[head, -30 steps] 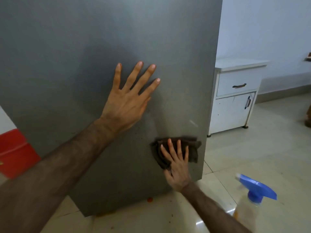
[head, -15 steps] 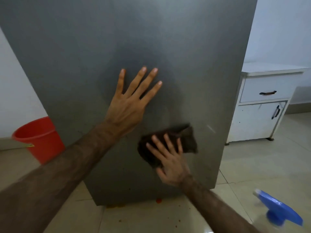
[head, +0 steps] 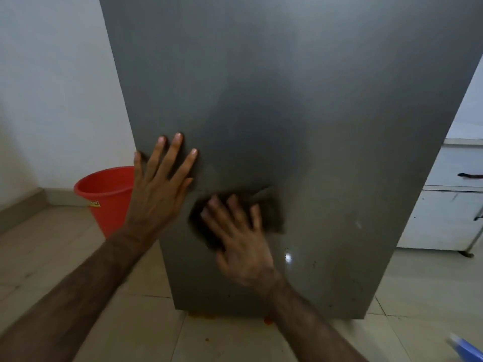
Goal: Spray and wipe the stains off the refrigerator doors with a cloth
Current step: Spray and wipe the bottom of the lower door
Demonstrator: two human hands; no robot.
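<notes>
So the big grey fridge (head: 300, 113) fills most of the view, and everything else sits around it. The left hand (head: 156, 194) is flat on the fridge's door near its left edge, fingers straight and spread wide, holding nothing. Just to the right of it and a bit lower, the right hand (head: 240, 239) has its fingers straight and pressed onto a dark brown cloth (head: 269, 210), pinning it against the door. The right hand is a bit blurry, so I can't make out much more about the fingers than that. The cloth pokes out above and to the right of those fingers, roughly in the lower middle of the door.

Lower right part of the door has small dark specks (head: 315, 263) and a pale smudge (head: 358, 223). On the floor right under the fridge's bottom edge there are a couple of orange spots (head: 268, 320).

Left of the fridge there's a red bucket (head: 107, 194) on the tiled floor, partly behind the left hand. Right of the fridge is a white cabinet (head: 449, 220) with dark handles. Down in the bottom right corner, well away from the fridge, a blue spray bottle top (head: 467, 348) just peeks in, blurred.
</notes>
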